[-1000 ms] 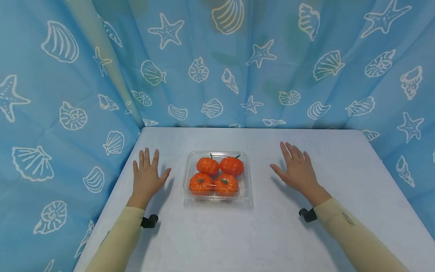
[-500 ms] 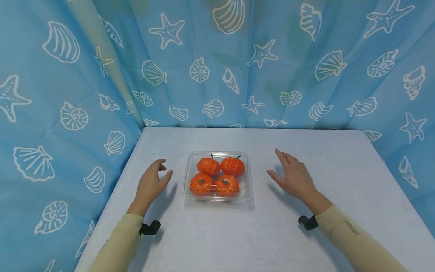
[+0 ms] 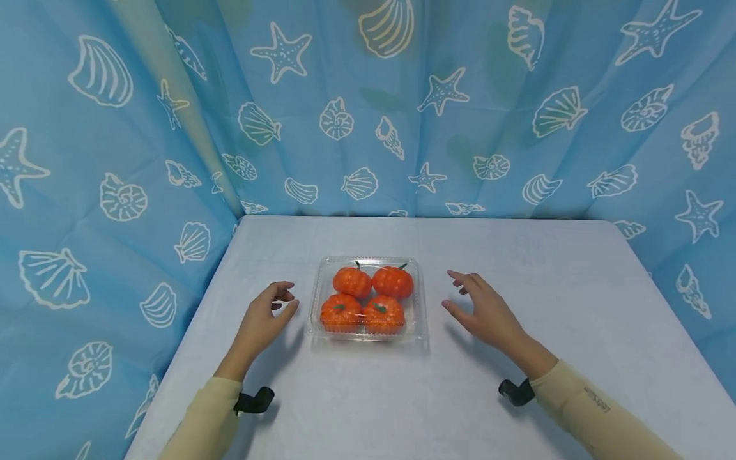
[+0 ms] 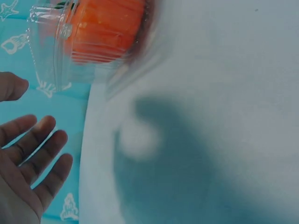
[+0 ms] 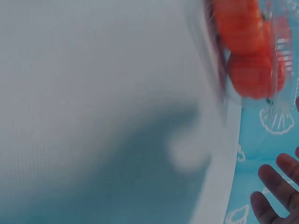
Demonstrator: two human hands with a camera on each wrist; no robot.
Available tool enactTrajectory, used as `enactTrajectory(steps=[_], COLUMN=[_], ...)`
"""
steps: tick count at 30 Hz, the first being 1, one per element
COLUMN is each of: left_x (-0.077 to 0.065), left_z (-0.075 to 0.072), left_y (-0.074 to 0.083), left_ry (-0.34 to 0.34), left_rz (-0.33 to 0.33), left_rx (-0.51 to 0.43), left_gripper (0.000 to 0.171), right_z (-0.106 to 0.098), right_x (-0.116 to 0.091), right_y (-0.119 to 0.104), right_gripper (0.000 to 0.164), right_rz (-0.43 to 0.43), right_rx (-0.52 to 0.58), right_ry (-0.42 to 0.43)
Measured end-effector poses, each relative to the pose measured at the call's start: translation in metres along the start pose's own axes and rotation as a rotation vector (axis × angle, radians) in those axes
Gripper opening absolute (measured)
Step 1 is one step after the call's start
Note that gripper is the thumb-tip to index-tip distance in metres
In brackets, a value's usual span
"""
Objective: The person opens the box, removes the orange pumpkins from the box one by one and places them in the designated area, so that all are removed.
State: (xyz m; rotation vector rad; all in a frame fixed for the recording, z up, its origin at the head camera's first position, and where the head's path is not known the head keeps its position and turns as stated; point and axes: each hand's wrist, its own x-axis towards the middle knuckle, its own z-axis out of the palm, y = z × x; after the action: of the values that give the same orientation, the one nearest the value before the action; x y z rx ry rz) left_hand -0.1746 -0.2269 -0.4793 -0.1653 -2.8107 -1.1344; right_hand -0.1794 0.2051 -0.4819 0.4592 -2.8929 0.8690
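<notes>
Head view: moved inward with left hand point(image 3: 261, 322) and right hand point(image 3: 489, 316) toward the clear container point(image 3: 416, 313) of orange pumpkins point(image 3: 352, 282), unshifted between them on the table point(image 3: 368, 409) — apparently the approach, with nothing grasped yet. Left wrist view: near but apart, with fingers point(image 4: 44, 156) loosely spread. Right wrist view: partly cropped, likewise loosely bent — gripping nothing.

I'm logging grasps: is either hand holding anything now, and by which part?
Nothing is held: the left hand and right hand hover at either side of the box, both apart from it.
</notes>
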Motion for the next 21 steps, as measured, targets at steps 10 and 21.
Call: enactTrajectory(steps=[10, 21], left_x=[-0.011, -0.019], left_z=[0.01, 0.018], left_y=[-0.003, -0.001], left_ry=[-0.101, -0.201], left_rz=[0.141, 0.229], left_rx=[-0.054, -0.247], left_gripper=[0.058, 0.06], right_z=[0.006, 0.021], right_x=[-0.007, -0.011], right_y=[-0.019, -0.027], right_gripper=[0.074, 0.08], right_rz=[-0.091, -0.203], right_rx=[0.201, 0.372], right_ry=[-0.109, -0.208])
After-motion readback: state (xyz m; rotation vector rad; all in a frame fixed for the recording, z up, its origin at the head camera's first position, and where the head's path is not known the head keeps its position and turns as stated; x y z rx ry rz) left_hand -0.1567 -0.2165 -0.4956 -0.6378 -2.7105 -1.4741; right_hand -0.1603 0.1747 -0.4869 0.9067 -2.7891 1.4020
